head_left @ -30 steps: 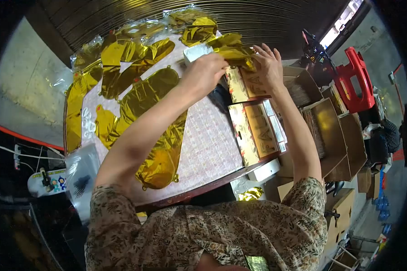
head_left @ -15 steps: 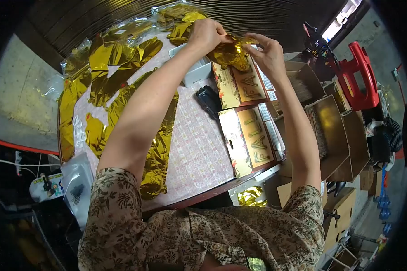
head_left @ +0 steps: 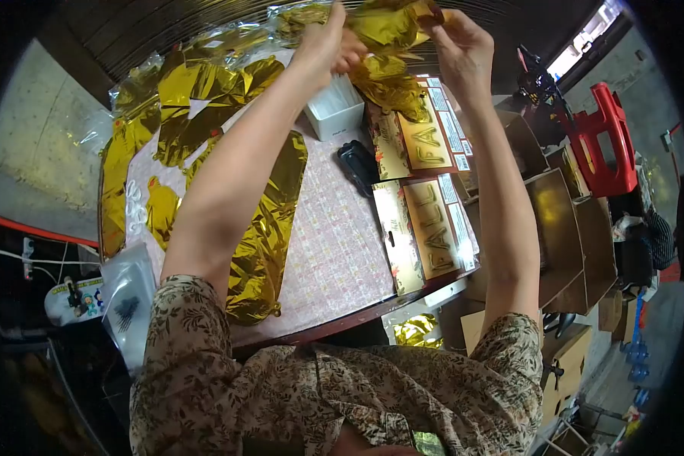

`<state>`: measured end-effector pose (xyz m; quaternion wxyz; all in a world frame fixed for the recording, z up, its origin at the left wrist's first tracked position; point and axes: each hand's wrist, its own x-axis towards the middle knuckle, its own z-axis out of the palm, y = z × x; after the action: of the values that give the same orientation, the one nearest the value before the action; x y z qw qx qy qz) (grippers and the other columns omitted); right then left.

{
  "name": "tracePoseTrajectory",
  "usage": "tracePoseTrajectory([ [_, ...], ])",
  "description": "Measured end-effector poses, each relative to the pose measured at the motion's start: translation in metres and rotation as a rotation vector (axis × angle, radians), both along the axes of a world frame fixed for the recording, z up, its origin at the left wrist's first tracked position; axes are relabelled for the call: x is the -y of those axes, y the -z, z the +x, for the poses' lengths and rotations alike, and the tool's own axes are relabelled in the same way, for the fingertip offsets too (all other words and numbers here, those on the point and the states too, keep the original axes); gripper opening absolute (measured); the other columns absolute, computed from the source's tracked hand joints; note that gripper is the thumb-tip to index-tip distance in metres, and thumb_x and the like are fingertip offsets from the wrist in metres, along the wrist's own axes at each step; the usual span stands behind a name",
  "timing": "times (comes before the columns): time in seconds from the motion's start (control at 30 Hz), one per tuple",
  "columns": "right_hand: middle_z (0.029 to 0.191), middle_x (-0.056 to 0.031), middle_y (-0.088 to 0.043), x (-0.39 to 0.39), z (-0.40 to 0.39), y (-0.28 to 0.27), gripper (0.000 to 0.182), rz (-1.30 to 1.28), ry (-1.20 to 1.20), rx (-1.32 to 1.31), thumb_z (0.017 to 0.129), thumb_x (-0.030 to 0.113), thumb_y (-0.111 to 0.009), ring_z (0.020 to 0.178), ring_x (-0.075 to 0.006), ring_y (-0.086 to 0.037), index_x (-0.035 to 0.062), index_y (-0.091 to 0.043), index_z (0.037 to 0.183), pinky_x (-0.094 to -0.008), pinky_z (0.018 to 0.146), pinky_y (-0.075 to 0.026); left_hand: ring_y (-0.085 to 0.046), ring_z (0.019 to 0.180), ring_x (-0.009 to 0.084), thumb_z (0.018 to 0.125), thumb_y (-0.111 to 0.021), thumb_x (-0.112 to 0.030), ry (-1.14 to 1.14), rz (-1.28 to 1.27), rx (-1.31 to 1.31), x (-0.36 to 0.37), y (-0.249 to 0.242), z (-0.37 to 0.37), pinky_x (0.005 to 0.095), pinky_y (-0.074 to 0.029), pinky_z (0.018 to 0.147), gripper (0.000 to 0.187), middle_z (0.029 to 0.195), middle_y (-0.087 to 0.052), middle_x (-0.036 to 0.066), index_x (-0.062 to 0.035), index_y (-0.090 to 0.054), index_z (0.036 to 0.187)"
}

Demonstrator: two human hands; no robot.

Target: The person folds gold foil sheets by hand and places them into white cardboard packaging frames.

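At the top of the view, my right hand [head_left: 463, 49] pinches the upper edge of a gold foil piece [head_left: 391, 30], which hangs down to the left over the packages. My left hand [head_left: 328, 49] is beside the foil, fingers apart and slightly blurred, holding nothing. Below my left hand stands a white box [head_left: 334, 114]. Two printed packages with the word FALL, an upper one [head_left: 425, 144] and a lower one [head_left: 433, 228], lie under and below the foil. Next to them is a black object [head_left: 357, 163].
More gold foil pieces [head_left: 273, 235] cover the left of the patterned tablecloth [head_left: 330, 251]. Open cardboard boxes [head_left: 562, 235] and a red plastic item [head_left: 604, 140] are at the right. Clear plastic bags [head_left: 129, 304] hang at the lower left.
My left hand has let go of the foil and moved down and left. My right hand has moved up and right, and the foil is raised and more spread out.
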<state>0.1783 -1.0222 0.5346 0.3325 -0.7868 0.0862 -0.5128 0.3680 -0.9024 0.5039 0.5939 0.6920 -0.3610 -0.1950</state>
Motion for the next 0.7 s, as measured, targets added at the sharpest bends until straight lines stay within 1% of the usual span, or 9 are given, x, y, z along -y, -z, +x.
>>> tracePoseTrajectory([
  [0.03, 0.089, -0.0049, -0.072, -0.022, -0.002, -0.025, 0.013, 0.105, -0.108, 0.016, 0.092, 0.003, -0.059, 0.086, -0.0131, -0.067, -0.0024, -0.070, 0.097, -0.0279, 0.079, -0.053, -0.072, 0.094, 0.0299, 0.093, -0.043, -0.074, 0.326, -0.002, -0.646, -0.008, 0.001, -0.003, 0.0430, -0.060, 0.079, 0.083, 0.101, -0.072, 0.024, 0.0005, -0.060, 0.125],
  [0.1, 0.082, -0.0049, -0.072, -0.048, -0.010, -0.037, 0.013, 0.206, -0.232, 0.029, 0.086, 0.004, -0.059, 0.078, -0.0155, -0.067, 0.0000, -0.072, 0.087, -0.0322, 0.072, -0.054, -0.064, 0.115, 0.0427, 0.087, -0.020, -0.085, 0.552, -0.279, -0.971, -0.017, 0.007, -0.019, 0.0488, -0.057, 0.095, 0.108, 0.122, -0.062, 0.033, 0.0056, -0.041, 0.143],
  [0.13, 0.094, -0.0067, -0.072, -0.051, -0.017, -0.038, 0.013, 0.059, -0.259, -0.033, 0.092, 0.001, -0.059, 0.090, -0.0149, -0.067, -0.0023, -0.070, 0.098, -0.0297, 0.083, -0.053, -0.050, 0.129, 0.0495, 0.086, -0.023, -0.084, 0.707, -0.368, -1.136, -0.026, 0.014, -0.016, 0.0522, -0.050, 0.107, 0.108, 0.134, -0.054, 0.033, 0.0020, -0.032, 0.150],
  [0.3, 0.113, -0.0113, -0.072, -0.142, -0.075, -0.047, 0.024, -0.216, -0.468, -0.360, 0.085, -0.008, -0.066, 0.103, -0.0164, -0.068, 0.0002, -0.072, 0.107, -0.0317, 0.093, -0.057, -0.062, 0.116, 0.0418, 0.087, -0.017, -0.086, 0.577, -0.519, -0.834, -0.071, 0.014, -0.020, 0.0514, -0.054, 0.099, 0.105, 0.124, -0.063, 0.026, -0.0005, -0.047, 0.140],
  [0.37, 0.113, -0.0083, -0.073, -0.175, -0.086, -0.033, 0.023, -0.400, -0.550, -0.377, 0.081, -0.004, -0.070, 0.105, -0.0188, -0.070, 0.0034, -0.073, 0.102, -0.0353, 0.092, -0.059, -0.069, 0.105, 0.0276, 0.097, -0.051, -0.061, 0.436, -0.360, -0.939, -0.085, 0.010, -0.014, 0.0422, -0.058, 0.086, 0.064, 0.115, -0.070, 0.013, -0.0051, -0.061, 0.127],
  [0.47, 0.109, -0.0041, -0.075, -0.218, -0.108, -0.025, 0.023, -0.595, -0.521, -0.476, 0.077, 0.002, -0.075, 0.109, -0.0216, -0.070, 0.0087, -0.074, 0.099, -0.0433, 0.094, -0.057, -0.070, 0.099, 0.0275, 0.091, -0.070, -0.016, 0.368, -0.377, -0.869, -0.087, 0.024, 0.006, 0.0425, -0.058, 0.088, 0.036, 0.113, -0.071, 0.014, -0.0052, -0.063, 0.124],
  [0.63, 0.108, -0.0090, -0.074, -0.257, -0.116, -0.003, 0.023, -0.570, -0.501, -0.479, 0.070, 0.000, -0.077, 0.110, -0.0266, -0.070, 0.0038, -0.069, 0.092, -0.0445, 0.094, -0.056, -0.071, 0.095, 0.0210, 0.089, -0.073, -0.012, 0.406, -0.288, -0.909, -0.143, 0.012, 0.086, 0.0410, -0.058, 0.087, 0.030, 0.105, -0.073, 0.009, -0.0048, -0.068, 0.118],
  [0.67, 0.110, -0.0107, -0.074, -0.262, -0.114, -0.003, 0.026, -0.553, -0.540, -0.516, 0.069, 0.000, -0.077, 0.110, -0.0289, -0.070, 0.0031, -0.069, 0.094, -0.0438, 0.093, -0.056, -0.070, 0.082, 0.0230, 0.097, -0.067, -0.030, 0.153, -0.111, -0.543, -0.178, -0.026, 0.067, 0.0340, -0.060, 0.077, 0.040, 0.101, -0.072, 0.011, -0.0019, -0.062, 0.125],
  [0.7, 0.115, -0.0118, -0.073, -0.269, -0.111, 0.003, 0.027, -0.542, -0.556, -0.527, 0.072, -0.001, -0.076, 0.110, -0.0302, -0.069, 0.0026, -0.071, 0.098, -0.0437, 0.092, -0.056, -0.071, 0.084, 0.0227, 0.096, -0.068, -0.021, 0.012, -0.192, -0.589, -0.202, -0.042, 0.062, 0.0358, -0.061, 0.078, 0.033, 0.102, -0.071, 0.011, -0.0039, -0.062, 0.123],
])
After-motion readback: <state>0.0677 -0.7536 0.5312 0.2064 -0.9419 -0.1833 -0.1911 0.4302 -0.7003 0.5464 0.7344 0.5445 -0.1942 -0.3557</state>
